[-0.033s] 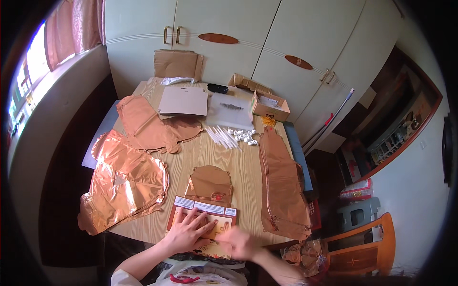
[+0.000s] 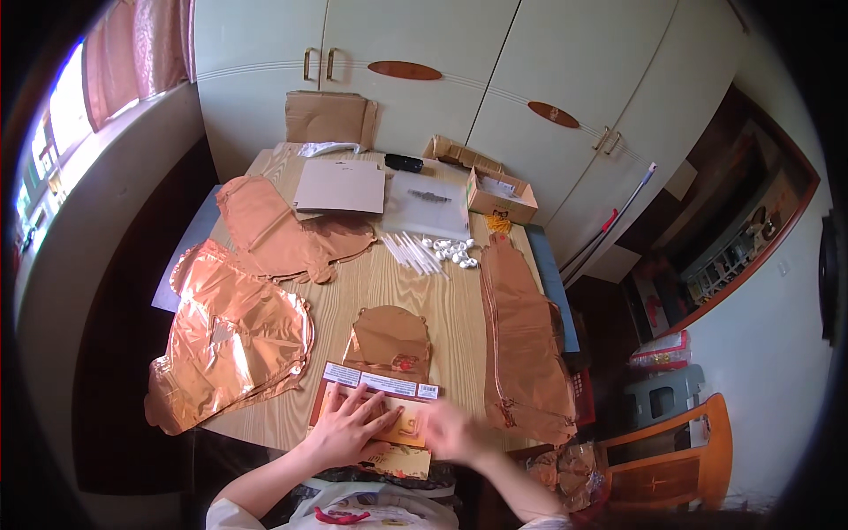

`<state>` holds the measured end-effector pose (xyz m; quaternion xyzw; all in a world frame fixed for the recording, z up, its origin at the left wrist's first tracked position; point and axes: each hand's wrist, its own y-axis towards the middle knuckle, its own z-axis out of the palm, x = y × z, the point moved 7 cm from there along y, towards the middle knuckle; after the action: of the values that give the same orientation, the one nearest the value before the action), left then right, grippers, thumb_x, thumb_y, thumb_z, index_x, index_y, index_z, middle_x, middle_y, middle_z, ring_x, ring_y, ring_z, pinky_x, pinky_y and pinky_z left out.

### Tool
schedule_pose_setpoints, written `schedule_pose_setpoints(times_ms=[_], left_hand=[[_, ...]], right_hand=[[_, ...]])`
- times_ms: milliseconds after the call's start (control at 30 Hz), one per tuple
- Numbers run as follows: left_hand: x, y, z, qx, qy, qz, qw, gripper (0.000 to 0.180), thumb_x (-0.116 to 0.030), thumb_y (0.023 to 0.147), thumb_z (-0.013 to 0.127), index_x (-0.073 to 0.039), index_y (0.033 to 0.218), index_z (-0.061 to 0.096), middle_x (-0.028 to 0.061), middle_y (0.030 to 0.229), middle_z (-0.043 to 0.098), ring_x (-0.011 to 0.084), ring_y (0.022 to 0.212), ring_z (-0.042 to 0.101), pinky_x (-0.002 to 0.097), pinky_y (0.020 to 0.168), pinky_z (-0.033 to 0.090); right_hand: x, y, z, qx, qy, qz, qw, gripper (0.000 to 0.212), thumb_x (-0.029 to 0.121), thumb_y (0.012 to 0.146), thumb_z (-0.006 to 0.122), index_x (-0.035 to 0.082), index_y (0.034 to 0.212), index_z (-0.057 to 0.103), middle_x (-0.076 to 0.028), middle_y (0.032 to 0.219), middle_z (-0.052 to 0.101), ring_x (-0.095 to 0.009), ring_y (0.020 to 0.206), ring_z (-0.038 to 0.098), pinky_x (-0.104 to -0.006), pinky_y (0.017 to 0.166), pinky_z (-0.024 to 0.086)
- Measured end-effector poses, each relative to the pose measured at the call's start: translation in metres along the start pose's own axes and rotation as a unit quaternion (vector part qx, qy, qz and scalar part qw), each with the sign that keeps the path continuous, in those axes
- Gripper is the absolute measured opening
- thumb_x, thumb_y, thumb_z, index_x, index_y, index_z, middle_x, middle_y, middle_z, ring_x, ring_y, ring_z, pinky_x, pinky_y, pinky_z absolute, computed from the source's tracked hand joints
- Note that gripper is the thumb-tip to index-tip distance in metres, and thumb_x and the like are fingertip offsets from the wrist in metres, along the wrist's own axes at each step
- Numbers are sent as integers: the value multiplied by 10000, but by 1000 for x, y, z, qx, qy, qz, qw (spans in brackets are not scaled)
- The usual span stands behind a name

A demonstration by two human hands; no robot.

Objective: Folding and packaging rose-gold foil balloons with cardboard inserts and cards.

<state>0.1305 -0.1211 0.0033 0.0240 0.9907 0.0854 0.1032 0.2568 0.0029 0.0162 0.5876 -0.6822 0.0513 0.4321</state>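
Note:
My left hand presses flat, fingers spread, on a printed cardboard sheet in brown and cream with white label strips along its far edge. At the sheet's right edge is my right hand, smeared by motion, its fingers too blurred to read. From under the far edge of the sheet sticks out a folded copper-coloured foil balloon. A narrower cream printed flap shows at the near edge, just off the table front.
Flat copper foil balloons lie left, far left and right. Behind are white sticks, white cups, a stack of pale card, a clear plastic sheet and an open box. A wooden chair stands right.
My right hand has shifted a little to the right and away from me, showing more of the sheet's right side. The left hand keeps its place.

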Motion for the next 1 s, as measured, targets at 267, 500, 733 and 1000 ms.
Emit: schedule_pose_setpoints(times_ms=[267,500,733,1000], left_hand=[[2,10,2,-7,5,-8,1000,666,-573,863,603,-272,1444,475,147,1430,488,433,1345,402,741,1049,211],[1,9,2,2,3,-23,1000,663,-593,870,578,-272,1441,476,144,1438,478,426,1352,387,736,1053,213],[2,10,3,7,-3,-26,1000,661,-601,877,564,-278,1445,467,142,1443,471,419,1357,380,725,1062,206],[0,13,0,10,6,-25,1000,659,-602,879,559,-282,1447,463,142,1442,472,416,1363,375,719,1067,202]], right_hand=[[-142,111,-24,51,-36,235,970,618,293,812,757,49,1322,507,-182,1257,559,-288,1170,569,-382,967,484],[-144,147,9,133,-62,302,942,852,326,709,826,44,1398,413,-243,1376,429,-374,1287,456,-412,1069,397],[-150,149,20,132,-6,334,933,864,292,688,846,22,1387,416,-235,1351,462,-334,1250,494,-397,1029,427],[-158,148,28,194,43,373,906,795,398,681,862,24,1284,502,-210,1126,611,-282,1167,541,-380,962,455]])
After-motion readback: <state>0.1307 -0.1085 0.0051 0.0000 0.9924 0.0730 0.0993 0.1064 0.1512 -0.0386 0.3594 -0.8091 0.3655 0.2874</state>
